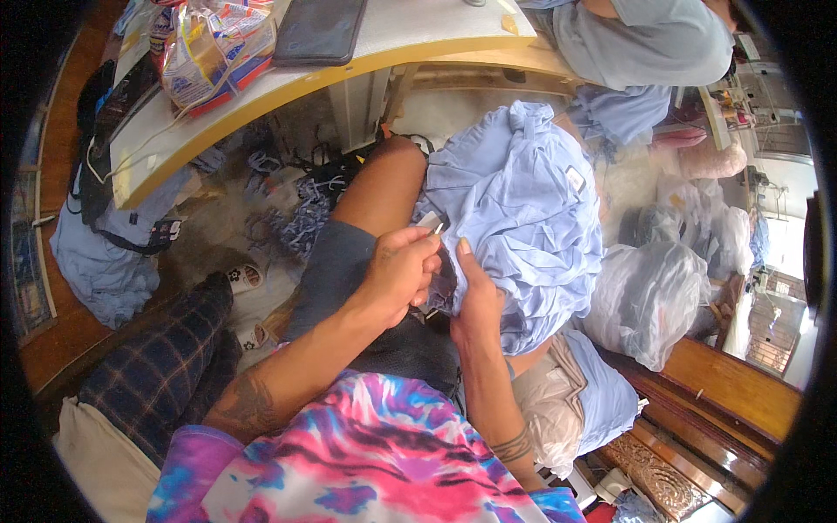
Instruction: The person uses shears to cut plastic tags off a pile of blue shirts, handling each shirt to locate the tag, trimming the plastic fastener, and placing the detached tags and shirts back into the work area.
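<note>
A workroom lay around the seated person, with a white-topped table (423,30) ahead and blue cloth scraps (309,216) on the floor beneath it. The left hand (403,268) was curled, pinching a small pointed object (438,229) too small to identify. The right hand (478,283) gripped the edge of a light-blue garment (514,192), thumb on top. The step in hand seemed to be close fingertip work at that edge; the next move appeared to call for a steady right-hand hold and careful placing of the tip. The garment lay bunched across the lap, soft and heavily creased, a pale label (575,179) showing. Beyond it, at the right, stood filled clear plastic bags (654,301).
</note>
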`<state>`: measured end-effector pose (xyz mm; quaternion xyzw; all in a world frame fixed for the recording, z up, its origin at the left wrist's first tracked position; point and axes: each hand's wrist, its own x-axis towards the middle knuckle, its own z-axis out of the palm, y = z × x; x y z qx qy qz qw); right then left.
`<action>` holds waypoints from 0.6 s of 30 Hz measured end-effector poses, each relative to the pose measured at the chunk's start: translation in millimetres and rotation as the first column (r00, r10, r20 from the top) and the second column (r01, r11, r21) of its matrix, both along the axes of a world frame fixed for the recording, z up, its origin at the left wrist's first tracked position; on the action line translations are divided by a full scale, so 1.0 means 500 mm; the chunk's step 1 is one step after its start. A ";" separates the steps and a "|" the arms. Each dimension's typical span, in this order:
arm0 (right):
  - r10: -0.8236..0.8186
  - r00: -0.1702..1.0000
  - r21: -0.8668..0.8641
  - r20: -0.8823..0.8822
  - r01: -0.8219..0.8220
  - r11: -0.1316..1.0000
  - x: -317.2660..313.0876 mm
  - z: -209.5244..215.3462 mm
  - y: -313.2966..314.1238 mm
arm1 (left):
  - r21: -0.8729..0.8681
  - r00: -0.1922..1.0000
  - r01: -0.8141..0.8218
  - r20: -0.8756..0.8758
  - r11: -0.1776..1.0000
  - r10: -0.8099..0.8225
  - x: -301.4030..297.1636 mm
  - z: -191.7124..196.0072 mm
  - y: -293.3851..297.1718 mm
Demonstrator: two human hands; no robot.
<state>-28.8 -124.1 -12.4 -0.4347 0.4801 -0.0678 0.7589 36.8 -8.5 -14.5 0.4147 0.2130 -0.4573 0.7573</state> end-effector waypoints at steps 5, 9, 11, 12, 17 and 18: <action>-0.007 1.000 0.062 0.017 0.005 0.998 -0.005 -0.025 -0.018 | -0.013 1.000 0.014 -0.025 1.000 -0.015 0.010 -0.010 0.004; -0.026 1.000 0.026 0.016 0.026 0.999 0.005 -0.012 -0.019 | -0.017 1.000 0.027 -0.014 1.000 -0.027 0.020 -0.006 0.002; 0.006 1.000 0.042 0.010 -0.007 0.999 -0.004 -0.026 -0.039 | -0.041 0.999 0.049 0.004 0.998 -0.048 0.027 -0.015 0.007; 0.023 1.000 0.037 -0.015 -0.022 0.999 -0.003 -0.023 -0.038 | -0.045 0.999 0.045 0.004 0.998 -0.045 0.028 -0.019 0.008; 0.045 0.999 -0.174 -0.005 -0.046 0.984 -0.022 -0.047 -0.020 | -0.048 0.999 0.033 -0.030 0.998 -0.034 0.026 -0.026 0.006; 0.040 0.999 -0.226 0.019 -0.034 0.973 -0.024 -0.047 -0.008 | -0.053 0.999 0.014 -0.040 0.998 -0.016 0.024 -0.030 0.005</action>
